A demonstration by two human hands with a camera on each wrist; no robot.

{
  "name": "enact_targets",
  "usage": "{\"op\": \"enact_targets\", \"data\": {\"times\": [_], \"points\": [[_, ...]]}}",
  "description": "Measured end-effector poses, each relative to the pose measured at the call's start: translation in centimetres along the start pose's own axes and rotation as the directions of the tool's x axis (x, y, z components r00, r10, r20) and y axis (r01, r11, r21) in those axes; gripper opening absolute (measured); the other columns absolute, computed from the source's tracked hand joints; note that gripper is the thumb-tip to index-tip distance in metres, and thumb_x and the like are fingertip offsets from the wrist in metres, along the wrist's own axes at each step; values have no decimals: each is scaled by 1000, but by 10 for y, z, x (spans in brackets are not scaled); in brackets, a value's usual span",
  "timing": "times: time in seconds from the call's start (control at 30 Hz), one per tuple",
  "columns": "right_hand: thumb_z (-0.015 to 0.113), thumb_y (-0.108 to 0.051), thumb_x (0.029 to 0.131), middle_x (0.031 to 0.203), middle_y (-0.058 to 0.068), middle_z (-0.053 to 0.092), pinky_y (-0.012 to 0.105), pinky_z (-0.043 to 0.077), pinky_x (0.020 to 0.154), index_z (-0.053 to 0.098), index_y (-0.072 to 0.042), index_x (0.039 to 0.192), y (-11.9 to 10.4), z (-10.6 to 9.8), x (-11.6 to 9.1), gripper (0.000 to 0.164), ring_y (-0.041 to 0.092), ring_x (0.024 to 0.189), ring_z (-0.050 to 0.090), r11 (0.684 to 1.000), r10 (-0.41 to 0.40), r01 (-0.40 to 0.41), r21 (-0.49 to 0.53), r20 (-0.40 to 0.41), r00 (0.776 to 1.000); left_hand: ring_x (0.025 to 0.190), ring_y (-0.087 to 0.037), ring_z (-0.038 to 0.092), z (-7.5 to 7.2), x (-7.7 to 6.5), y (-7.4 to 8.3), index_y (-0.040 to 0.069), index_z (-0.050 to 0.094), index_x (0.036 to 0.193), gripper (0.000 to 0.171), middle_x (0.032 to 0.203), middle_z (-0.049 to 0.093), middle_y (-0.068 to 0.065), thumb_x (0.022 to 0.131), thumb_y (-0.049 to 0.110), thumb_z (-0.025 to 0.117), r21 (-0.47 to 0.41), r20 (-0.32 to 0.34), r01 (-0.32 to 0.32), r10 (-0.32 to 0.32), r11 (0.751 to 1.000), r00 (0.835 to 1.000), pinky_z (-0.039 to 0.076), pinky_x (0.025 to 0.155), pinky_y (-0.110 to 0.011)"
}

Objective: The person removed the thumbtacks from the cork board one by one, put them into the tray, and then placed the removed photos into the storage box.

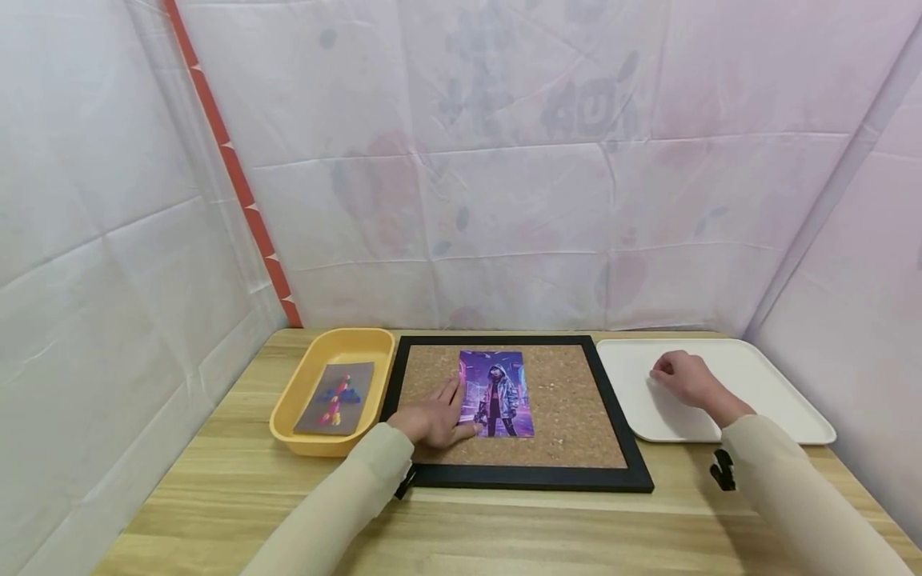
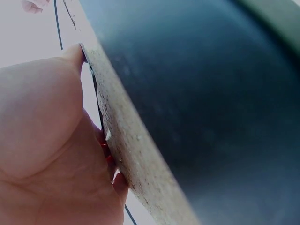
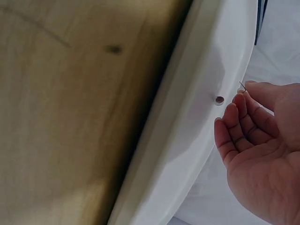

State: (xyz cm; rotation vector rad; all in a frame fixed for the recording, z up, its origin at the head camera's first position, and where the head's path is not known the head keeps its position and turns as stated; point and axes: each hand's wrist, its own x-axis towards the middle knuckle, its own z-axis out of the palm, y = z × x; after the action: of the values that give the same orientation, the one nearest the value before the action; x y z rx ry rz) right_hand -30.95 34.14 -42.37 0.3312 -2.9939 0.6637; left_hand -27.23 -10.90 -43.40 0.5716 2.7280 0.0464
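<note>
A picture card (image 1: 497, 396) with a hooded figure in purple lies on the black-framed corkboard (image 1: 576, 400). My left hand (image 1: 435, 414) rests flat across its left edge, fingers spread over card and cork. The left wrist view shows the palm (image 2: 42, 117) side-on, with fingertips down at the board. Over the white tray (image 1: 749, 384) is my right hand (image 1: 687, 380), thumb and index finger pinching a thumbtack (image 3: 242, 86). Only its thin metal point shows; the head is hidden by the fingertips. A small round shiny piece (image 3: 219, 100) lies in the tray close to the fingers.
Left of the corkboard stands a yellow basin (image 1: 288, 404) holding a grey picture card (image 1: 334, 400) with a colourful design. The wooden table (image 1: 490, 528) runs along the front. White cloth walls (image 1: 504, 200) stand behind and at both sides.
</note>
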Motion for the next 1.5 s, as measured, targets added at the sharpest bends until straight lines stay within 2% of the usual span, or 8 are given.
{"op": "enact_targets", "data": {"times": [0.17,0.37,0.6,1.0,1.33,1.5], "points": [[63,-3,95,83,16,67,37,49,65,67,13,93,3,1,-7,16,26,74,60,1000,5,-5,-9,27,1000,159,-26,4,10,12,-7,9,3,165,93,173,0,-8,102,69,36,-10,-15,-26,26,1000,1000,15,126,-41],[62,-2,94,83,16,67,38,49,66,67,13,93,2,4,-10,16,26,75,59,1000,4,-4,-7,32,999,159,-26,4,14,16,-10,10,4,166,92,173,1,-7,102,68,37,1,-20,-11,11,1000,1000,15,126,-40],[62,-2,95,85,18,67,40,51,68,67,14,95,1,6,-7,17,27,76,60,1000,14,-13,-12,50,999,159,-26,5,10,12,-9,8,7,165,92,173,3,-9,102,67,39,4,-16,-11,11,1000,1000,15,126,-40],[62,-2,95,82,14,67,37,49,66,68,11,90,3,7,-8,15,24,74,59,1000,9,-8,-14,63,998,159,-26,3,8,8,-7,10,4,166,94,173,1,-7,101,70,37,-16,-2,-6,6,1000,1000,16,126,-42],[64,-2,94,81,13,66,37,49,66,67,9,88,3,9,-9,13,24,74,59,1000,25,-24,-14,55,998,158,-25,9,-5,-9,4,8,11,165,89,173,8,-8,103,63,42,-9,-7,8,-8,1000,1000,20,126,-40],[65,-2,94,80,12,66,35,48,65,67,8,87,2,9,-11,13,22,72,57,1000,12,-11,-8,44,999,158,-27,11,-6,-12,5,6,12,165,90,172,9,-10,103,63,42,-10,-16,-1,1,1000,1000,22,125,-42]]}}
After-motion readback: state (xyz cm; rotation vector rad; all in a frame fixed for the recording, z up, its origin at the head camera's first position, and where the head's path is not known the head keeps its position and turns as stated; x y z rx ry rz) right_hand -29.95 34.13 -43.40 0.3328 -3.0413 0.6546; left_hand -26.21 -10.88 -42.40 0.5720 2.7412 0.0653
